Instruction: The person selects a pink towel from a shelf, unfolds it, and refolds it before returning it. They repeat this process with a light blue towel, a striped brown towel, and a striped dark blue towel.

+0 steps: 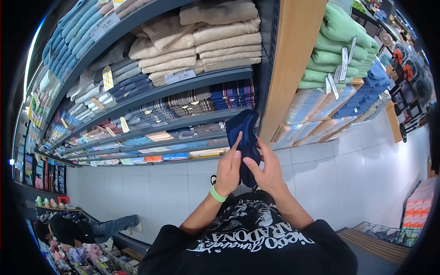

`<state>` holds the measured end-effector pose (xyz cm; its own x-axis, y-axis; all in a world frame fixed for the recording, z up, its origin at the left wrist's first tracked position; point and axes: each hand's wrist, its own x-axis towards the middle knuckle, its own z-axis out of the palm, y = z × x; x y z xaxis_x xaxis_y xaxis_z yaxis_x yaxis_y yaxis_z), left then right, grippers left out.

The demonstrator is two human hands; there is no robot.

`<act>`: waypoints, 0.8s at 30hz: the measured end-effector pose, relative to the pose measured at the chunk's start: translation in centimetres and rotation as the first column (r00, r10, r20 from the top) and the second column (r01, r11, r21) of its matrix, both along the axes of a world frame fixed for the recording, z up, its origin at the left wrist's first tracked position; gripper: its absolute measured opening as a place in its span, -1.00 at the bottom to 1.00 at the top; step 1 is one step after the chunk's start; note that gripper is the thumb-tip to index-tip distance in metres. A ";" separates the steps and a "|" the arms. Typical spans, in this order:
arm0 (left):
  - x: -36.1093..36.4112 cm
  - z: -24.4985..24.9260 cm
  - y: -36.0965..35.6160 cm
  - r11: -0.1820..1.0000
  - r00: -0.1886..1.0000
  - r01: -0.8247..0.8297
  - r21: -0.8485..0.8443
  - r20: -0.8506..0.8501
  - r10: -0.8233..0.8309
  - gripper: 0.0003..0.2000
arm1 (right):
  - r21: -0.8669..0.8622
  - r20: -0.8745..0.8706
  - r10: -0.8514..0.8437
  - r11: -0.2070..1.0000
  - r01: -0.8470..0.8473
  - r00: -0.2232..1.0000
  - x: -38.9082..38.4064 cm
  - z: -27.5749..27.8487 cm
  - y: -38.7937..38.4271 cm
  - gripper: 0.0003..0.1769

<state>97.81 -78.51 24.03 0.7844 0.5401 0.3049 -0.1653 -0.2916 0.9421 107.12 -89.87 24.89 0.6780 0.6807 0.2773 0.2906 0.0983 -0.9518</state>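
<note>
A dark navy folded cloth, apparently a towel (244, 137), is held up in front of my body, its long side running away from me. My left hand (228, 170), with a light green band at the wrist, grips its left side, the index finger lying on the top face. On the other side, my right hand (266, 167) holds the right edge, its thumb over the fabric. The fingers beneath the towel are hidden. Just beyond its far end are shelves with striped folded towels (232, 95).
Beige towels (224, 36) fill an upper shelf above a price label (179, 76). A wooden post (293, 50) separates these from green towels (339, 46) on the right. At lower left, a person (75, 229) leans over a display. Pale floor tiles (169, 188) lie below.
</note>
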 end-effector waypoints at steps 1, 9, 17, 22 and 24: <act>0.0 0.2 -0.2 0.998 0.997 -0.027 0.061 -0.068 0.031 -0.50 | -0.013 -0.004 0.003 1.000 -0.003 1.000 0.1 -0.2 0.0 -0.29; -1.3 1.8 -0.1 0.979 0.983 -0.023 0.203 -0.172 0.059 -0.27 | 0.018 -0.133 0.012 1.000 -0.010 0.991 -0.2 0.0 1.0 -0.43; -2.7 -1.4 1.4 0.987 0.985 -0.162 -0.003 -0.063 0.162 -0.51 | 0.055 -0.238 0.155 0.988 -0.147 0.959 0.0 -0.3 1.8 -0.46; -2.9 -1.1 1.1 0.986 0.978 -0.165 0.030 -0.128 0.168 -0.49 | 0.026 -0.175 0.079 0.997 -0.076 0.981 0.2 -1.1 2.6 -0.55; -2.0 -0.7 0.4 0.978 0.978 -0.206 0.043 -0.033 0.207 -0.44 | -0.007 -0.034 0.031 0.999 -0.031 0.999 0.4 -1.1 2.7 -0.59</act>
